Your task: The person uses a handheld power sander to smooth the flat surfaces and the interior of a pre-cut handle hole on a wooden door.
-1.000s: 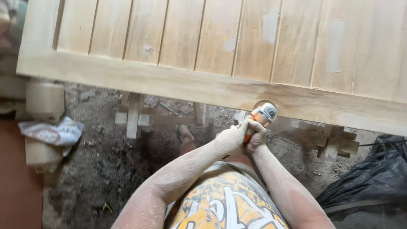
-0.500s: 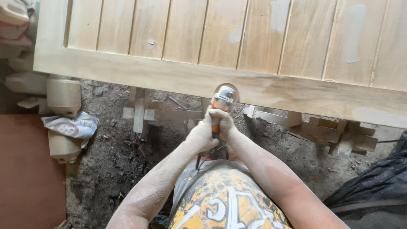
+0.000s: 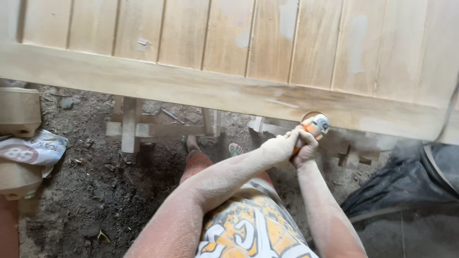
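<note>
One orange grinder (image 3: 313,128) (grey-headed, dust-coated) meets pale wood.

Large pale slatted wooden door panel (image 3: 229,62) lies flat across the top of view, w/ its near rail edge facing the person. Small orange-and-grey handheld grinder (image 3: 313,126) sits against that near edge, right of centre. Left hand (image 3: 279,147) & right hand (image 3: 305,147) wrap its body side by side, just below the edge. Under the panel, on the brown dirt floor (image 3: 95,191), pale wooden trestle supports (image 3: 138,126) stand left of the hands. Bare feet in sandals (image 3: 210,147) are between trestle & hands. Far left: rounded pale wooden blocks (image 3: 16,112) w/ a crumpled white printed sack (image 3: 31,149) between them. Far right, on the floor: black plastic sheeting (image 3: 406,184).
</note>
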